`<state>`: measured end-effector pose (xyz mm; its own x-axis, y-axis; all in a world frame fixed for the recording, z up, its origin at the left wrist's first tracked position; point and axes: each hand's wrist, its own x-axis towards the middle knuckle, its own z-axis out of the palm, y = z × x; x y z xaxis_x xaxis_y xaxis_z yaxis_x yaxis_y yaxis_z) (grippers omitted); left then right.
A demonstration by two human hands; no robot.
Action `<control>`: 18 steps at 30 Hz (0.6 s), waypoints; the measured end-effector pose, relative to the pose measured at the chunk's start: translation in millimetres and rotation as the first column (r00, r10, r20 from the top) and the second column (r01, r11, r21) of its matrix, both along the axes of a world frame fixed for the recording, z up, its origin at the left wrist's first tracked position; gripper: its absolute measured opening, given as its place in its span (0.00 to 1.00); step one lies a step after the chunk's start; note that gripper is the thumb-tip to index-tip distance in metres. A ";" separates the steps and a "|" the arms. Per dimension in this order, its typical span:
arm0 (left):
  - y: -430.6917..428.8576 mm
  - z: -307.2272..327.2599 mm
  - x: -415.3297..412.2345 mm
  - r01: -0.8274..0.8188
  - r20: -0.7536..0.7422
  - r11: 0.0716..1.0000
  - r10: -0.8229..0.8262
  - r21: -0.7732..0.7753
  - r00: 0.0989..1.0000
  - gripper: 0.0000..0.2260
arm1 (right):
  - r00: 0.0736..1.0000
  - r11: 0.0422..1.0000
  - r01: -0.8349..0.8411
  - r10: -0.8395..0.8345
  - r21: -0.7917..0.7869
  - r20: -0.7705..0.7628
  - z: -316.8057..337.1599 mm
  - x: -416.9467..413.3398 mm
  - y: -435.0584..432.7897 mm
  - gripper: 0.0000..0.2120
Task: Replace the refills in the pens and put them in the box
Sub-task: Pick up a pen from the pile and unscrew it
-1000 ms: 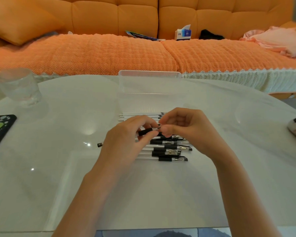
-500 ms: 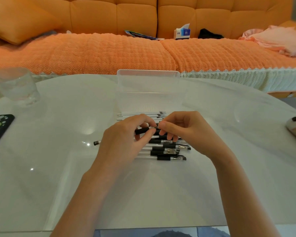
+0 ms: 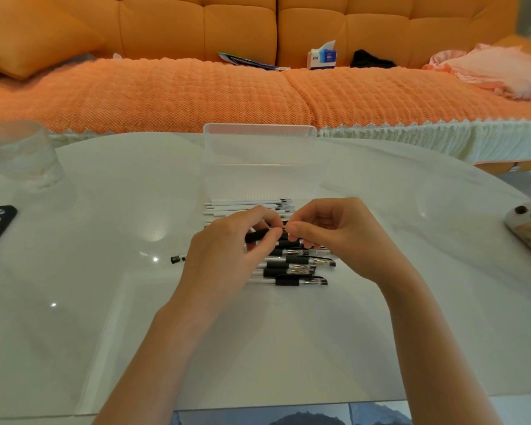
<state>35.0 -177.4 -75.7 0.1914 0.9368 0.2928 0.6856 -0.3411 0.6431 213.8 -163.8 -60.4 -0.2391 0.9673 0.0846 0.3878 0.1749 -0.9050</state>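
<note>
Head view: above a pile of pens on the desk, the left hand pinches one pen at its black rubber grip; the right hand, fingers curled, pinches its tip end. White refills lie beside the clear box. Light, stiff, slick plastic, probably; the rubber grip holds best

Clear plastic box at the back; white refills in a row just before it; nearer, black-grip pens side by side; one tilted pen pinched between left hand and right hand
</note>
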 end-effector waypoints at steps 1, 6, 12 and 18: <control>0.2 -0.2 0.4 0.006 0.008 1.000 -0.006 -0.003 1.000 0.01 | 1.000 1.000 0.001 -0.001 0.002 -0.002 0.1 0.9 -0.3 0.02; 1.1 -0.6 3.3 0.025 0.036 1.000 -0.025 -0.014 0.999 0.02 | 0.999 1.000 0.010 -0.010 0.005 -0.033 -0.1 5.0 0.0 0.01; 3.1 -0.9 5.6 0.065 0.100 0.996 -0.058 -0.068 0.993 0.02 | 0.997 1.000 -0.006 0.006 0.003 -0.078 1.3 9.0 -1.2 0.01; 3.3 1.4 1.2 0.057 0.110 0.992 -0.045 -0.114 0.993 0.02 | 0.990 0.993 0.107 -0.102 0.048 -0.096 5.3 23.7 -2.2 0.02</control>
<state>36.3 -174.2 -74.2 0.2135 0.9556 0.2029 0.5946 -0.2919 0.7492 237.5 -166.0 -55.1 -0.1257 0.9802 0.1530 0.3208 0.1861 -0.9287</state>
